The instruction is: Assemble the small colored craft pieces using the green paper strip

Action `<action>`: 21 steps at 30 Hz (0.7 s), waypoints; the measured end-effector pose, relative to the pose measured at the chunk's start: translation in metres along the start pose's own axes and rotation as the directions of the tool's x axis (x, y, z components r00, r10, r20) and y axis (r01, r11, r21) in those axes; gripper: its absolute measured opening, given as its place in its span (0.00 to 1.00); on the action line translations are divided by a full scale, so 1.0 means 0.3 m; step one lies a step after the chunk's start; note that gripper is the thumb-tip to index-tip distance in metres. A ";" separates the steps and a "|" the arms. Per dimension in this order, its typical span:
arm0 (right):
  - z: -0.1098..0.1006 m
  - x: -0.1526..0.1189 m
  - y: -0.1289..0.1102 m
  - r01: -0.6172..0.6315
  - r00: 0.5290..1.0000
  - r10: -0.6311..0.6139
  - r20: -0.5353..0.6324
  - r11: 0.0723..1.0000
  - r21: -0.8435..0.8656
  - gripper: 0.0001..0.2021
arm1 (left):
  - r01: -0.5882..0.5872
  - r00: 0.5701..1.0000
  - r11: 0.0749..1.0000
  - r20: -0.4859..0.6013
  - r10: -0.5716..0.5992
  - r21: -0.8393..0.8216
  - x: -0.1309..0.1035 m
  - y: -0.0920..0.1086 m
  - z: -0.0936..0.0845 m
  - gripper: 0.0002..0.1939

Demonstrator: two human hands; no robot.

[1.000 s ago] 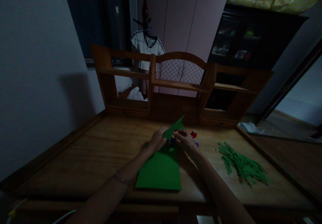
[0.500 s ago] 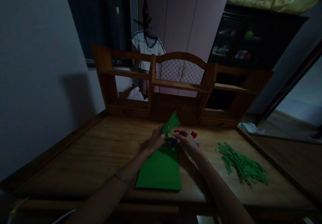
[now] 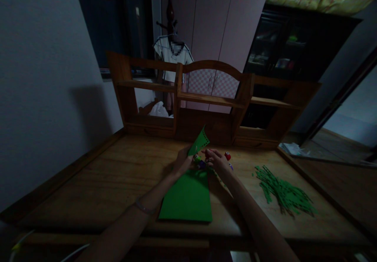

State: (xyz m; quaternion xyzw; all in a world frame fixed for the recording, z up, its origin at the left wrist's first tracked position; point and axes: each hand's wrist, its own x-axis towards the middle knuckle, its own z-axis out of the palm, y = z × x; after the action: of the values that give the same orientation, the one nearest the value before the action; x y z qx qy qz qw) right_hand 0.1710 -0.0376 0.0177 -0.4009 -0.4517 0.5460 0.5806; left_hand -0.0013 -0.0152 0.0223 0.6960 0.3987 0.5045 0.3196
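My left hand is closed on a green sheet that stands up at a slant, with a row of small holes along its far edge. Close beside it, the fingers of my right hand pinch a small red piece, mostly covered by the fingertips. Between the hands lie a little green piece with an eye-like spot and a purple piece. Beyond my right hand sit another red piece and a blue-purple one. A flat green sheet or stack rests under my left wrist.
A heap of cut green strips lies on the right of the wooden desk. A wooden shelf unit runs along the desk's back edge. A wall borders the left side.
My right hand's fingers have shifted slightly around the red piece, and the green piece between the hands shows more. The upright green sheet has moved a little left and up.
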 end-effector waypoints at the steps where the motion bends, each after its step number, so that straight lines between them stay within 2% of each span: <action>1: -0.001 0.001 0.001 -0.005 1.000 0.005 0.010 1.000 0.029 0.14 | 0.000 1.000 1.000 -0.001 0.000 0.004 0.001 -0.001 0.000 0.14; 9: -0.009 0.018 0.010 -0.043 0.999 0.045 -0.005 0.982 0.182 0.14 | -0.020 1.000 0.999 0.011 0.019 0.043 0.007 -0.028 0.007 0.13; 14: -0.012 0.015 0.005 -0.055 0.998 0.061 -0.021 0.977 0.204 0.12 | -0.055 0.998 0.998 0.025 0.054 0.041 0.008 -0.039 0.014 0.13; 21: -0.005 0.004 0.001 -0.085 0.996 0.081 0.029 0.975 0.207 0.13 | -0.099 0.993 0.994 0.068 0.096 0.045 0.009 -0.037 0.009 0.13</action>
State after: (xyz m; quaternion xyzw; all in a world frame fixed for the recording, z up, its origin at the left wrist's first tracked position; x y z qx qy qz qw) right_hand 0.1723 -0.0363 0.0173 -0.3509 -0.3810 0.6179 0.5915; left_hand -0.0009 -0.0077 0.0133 0.7384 0.3657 0.4864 0.2904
